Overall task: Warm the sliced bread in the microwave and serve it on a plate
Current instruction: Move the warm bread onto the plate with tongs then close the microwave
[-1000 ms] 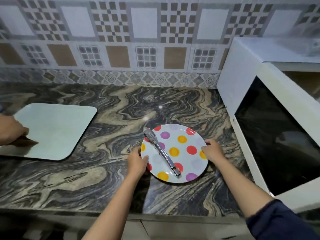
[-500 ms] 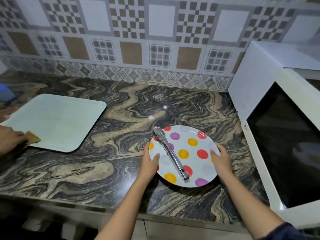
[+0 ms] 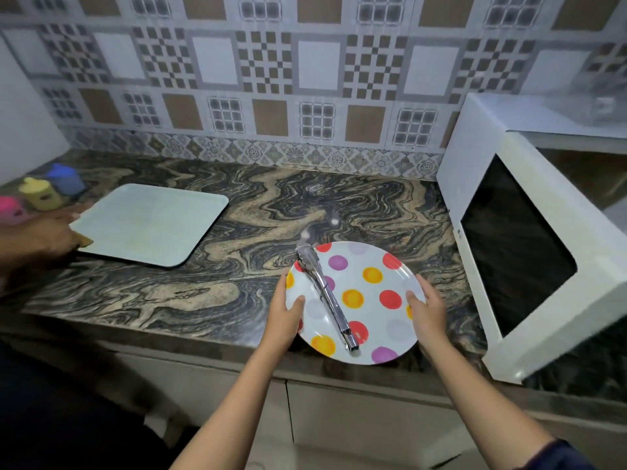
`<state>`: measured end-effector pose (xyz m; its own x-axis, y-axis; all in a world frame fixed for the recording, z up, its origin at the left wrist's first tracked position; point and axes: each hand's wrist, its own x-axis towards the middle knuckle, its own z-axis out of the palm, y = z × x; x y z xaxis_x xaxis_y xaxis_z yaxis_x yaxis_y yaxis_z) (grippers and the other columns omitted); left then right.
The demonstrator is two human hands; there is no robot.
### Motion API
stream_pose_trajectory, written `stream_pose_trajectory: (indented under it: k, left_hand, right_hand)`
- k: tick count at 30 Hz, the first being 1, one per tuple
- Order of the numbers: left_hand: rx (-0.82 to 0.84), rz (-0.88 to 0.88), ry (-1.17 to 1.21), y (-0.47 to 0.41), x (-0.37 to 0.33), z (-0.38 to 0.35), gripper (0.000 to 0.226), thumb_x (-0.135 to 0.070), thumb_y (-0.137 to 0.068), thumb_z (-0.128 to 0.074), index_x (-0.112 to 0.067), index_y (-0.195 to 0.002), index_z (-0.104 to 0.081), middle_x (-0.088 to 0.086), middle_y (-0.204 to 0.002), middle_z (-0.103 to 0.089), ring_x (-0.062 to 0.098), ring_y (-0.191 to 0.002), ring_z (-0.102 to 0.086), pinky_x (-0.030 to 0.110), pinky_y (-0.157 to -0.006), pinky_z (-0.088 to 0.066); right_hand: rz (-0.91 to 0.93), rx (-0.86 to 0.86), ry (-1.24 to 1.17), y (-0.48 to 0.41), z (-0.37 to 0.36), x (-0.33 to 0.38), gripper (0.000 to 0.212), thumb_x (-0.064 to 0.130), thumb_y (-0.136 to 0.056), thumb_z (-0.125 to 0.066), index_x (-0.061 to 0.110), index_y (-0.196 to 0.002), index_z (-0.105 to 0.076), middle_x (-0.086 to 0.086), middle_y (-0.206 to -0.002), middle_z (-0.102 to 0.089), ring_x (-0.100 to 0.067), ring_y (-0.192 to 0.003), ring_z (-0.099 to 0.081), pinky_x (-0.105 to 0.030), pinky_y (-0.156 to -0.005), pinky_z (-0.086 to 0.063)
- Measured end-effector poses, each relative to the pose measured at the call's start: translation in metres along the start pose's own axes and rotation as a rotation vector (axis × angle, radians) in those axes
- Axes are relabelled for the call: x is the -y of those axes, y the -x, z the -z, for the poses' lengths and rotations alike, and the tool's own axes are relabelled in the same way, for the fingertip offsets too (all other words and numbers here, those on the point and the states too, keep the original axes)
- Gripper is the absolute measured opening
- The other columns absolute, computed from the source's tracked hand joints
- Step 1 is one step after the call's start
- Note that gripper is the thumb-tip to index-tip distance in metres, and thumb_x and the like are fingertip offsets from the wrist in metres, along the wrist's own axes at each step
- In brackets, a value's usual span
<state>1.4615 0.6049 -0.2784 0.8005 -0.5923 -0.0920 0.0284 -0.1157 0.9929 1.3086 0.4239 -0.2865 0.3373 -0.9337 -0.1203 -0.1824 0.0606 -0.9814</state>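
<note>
Both hands have drawn the plate [image 3: 376, 334] closer to the front edge of the tabletop [image 3: 237, 283] than half a second ago, and three small containers have come into sight at far left. Head view: one round, glossy white plate dotted in red, orange and purple sits at that edge, left of the one microwave [image 3: 515, 252]; whether it rests or is lifted cannot be told. The left hand [image 3: 283, 317] grips its left rim, thumb on top, and the right hand [image 3: 427, 310] grips the right rim the same way. One pair of shiny metal tongs [image 3: 327, 293] lies diagonally across the plate, scalloped tips toward the wall. The microwave is a white box with a dark glass door panel. One pale, flat tray [image 3: 149, 225], rectangular with rounded corners, lies well apart to the left, where a third hand [image 3: 51, 232], another person's, touches its corner. The containers are blue [image 3: 66, 179], yellow [image 3: 40, 195] and pink [image 3: 10, 208], blurred. The tabletop is polished stone with swirling black and tan veins; behind it stands a patterned tiled wall [image 3: 271, 79].
</note>
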Motion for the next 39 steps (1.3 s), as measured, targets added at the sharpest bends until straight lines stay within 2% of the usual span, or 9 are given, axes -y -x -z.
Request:
stream_pose_trajectory:
  k: [6, 10, 14, 18, 24, 27, 29, 34, 39]
  left_hand:
    - [-0.042, -0.009, -0.030, 0.084, -0.003, 0.011, 0.057, -0.005, -0.093, -0.048, -0.013, -0.145, -0.027, 0.002, -0.142, -0.043, 0.021, -0.128, -0.044, 0.042, -0.109, -0.037]
    - [-0.068, -0.068, -0.002, 0.159, -0.006, 0.016, 0.048, 0.000, -0.092, -0.047, -0.015, -0.137, -0.039, 0.004, -0.131, -0.053, 0.020, -0.114, -0.053, 0.035, -0.094, -0.047]
    - [-0.032, -0.064, 0.026, 0.236, -0.002, 0.013, 0.038, 0.001, -0.091, -0.044, -0.016, -0.126, -0.047, 0.002, -0.103, -0.061, 0.013, -0.081, -0.056, 0.011, -0.055, -0.046]
    - [0.019, -0.054, 0.043, 0.293, 0.005, -0.005, 0.036, 0.001, -0.091, -0.045, -0.013, -0.123, -0.049, -0.002, -0.090, -0.061, 0.011, -0.069, -0.054, 0.012, -0.047, -0.043]
    - [0.168, -0.022, 0.072, 0.349, 0.003, -0.060, 0.038, 0.000, -0.091, -0.047, -0.015, -0.126, -0.047, 0.002, -0.093, -0.063, 0.016, -0.073, -0.057, 0.023, -0.057, -0.045]
    - [0.238, -0.011, 0.052, 0.364, 0.001, -0.097, 0.045, -0.003, -0.091, -0.049, -0.019, -0.133, -0.044, 0.012, -0.109, -0.064, 0.022, -0.077, -0.058, 0.032, -0.062, -0.048]
    - [0.287, -0.019, 0.038, 0.372, -0.002, -0.126, 0.047, -0.005, -0.091, -0.050, -0.019, -0.136, -0.042, 0.013, -0.111, -0.062, 0.019, -0.070, -0.055, 0.025, -0.055, -0.046]
    - [0.430, -0.044, 0.014, 0.390, -0.006, -0.201, 0.047, -0.003, -0.092, -0.049, -0.017, -0.136, -0.041, 0.005, -0.078, -0.055, 0.013, -0.057, -0.041, 0.013, -0.040, -0.036]
    - [0.568, -0.063, 0.010, 0.404, -0.012, -0.277, 0.049, -0.002, -0.091, -0.050, -0.018, -0.136, -0.041, 0.007, -0.088, -0.058, 0.020, -0.071, -0.048, 0.025, -0.056, -0.040]
  right_hand:
    - [0.059, 0.007, -0.036, 0.078, 0.037, 0.001, 0.040, 0.000, -0.090, -0.048, 0.010, -0.128, -0.055, -0.002, -0.121, -0.059, -0.022, -0.113, -0.055, -0.033, -0.091, -0.046]
    - [0.046, 0.010, -0.076, 0.138, 0.070, -0.003, 0.043, -0.003, -0.089, -0.048, 0.006, -0.131, -0.051, -0.003, -0.124, -0.056, -0.019, -0.112, -0.053, -0.031, -0.093, -0.044]
    - [0.042, 0.001, -0.007, 0.201, 0.114, -0.014, 0.045, 0.004, -0.087, -0.051, 0.012, -0.132, -0.053, -0.005, -0.133, -0.056, -0.024, -0.122, -0.052, -0.041, -0.103, -0.043]
    - [0.016, -0.059, -0.004, 0.254, 0.169, -0.023, 0.044, 0.005, -0.090, -0.050, 0.013, -0.133, -0.051, -0.005, -0.133, -0.055, -0.024, -0.122, -0.051, -0.034, -0.100, -0.043]
    - [-0.009, -0.174, -0.008, 0.302, 0.259, -0.038, 0.038, 0.004, -0.089, -0.047, 0.015, -0.124, -0.057, -0.002, -0.114, -0.062, -0.019, -0.101, -0.056, -0.028, -0.082, -0.044]
    - [-0.022, -0.266, -0.030, 0.316, 0.304, -0.043, 0.042, 0.005, -0.089, -0.049, 0.014, -0.130, -0.053, -0.003, -0.125, -0.060, -0.022, -0.112, -0.056, -0.035, -0.096, -0.046]
    - [-0.034, -0.339, -0.051, 0.323, 0.333, -0.047, 0.043, 0.004, -0.090, -0.049, 0.013, -0.132, -0.051, -0.006, -0.128, -0.058, -0.024, -0.116, -0.055, -0.036, -0.097, -0.045]
    - [-0.050, -0.502, -0.105, 0.335, 0.407, -0.057, 0.043, 0.005, -0.089, -0.050, 0.015, -0.130, -0.054, -0.003, -0.123, -0.060, -0.024, -0.112, -0.057, -0.039, -0.096, -0.048]
    - [-0.100, -0.620, -0.136, 0.331, 0.476, -0.072, 0.047, 0.011, -0.087, -0.052, 0.020, -0.133, -0.051, -0.005, -0.131, -0.057, -0.026, -0.117, -0.055, -0.046, -0.100, -0.046]
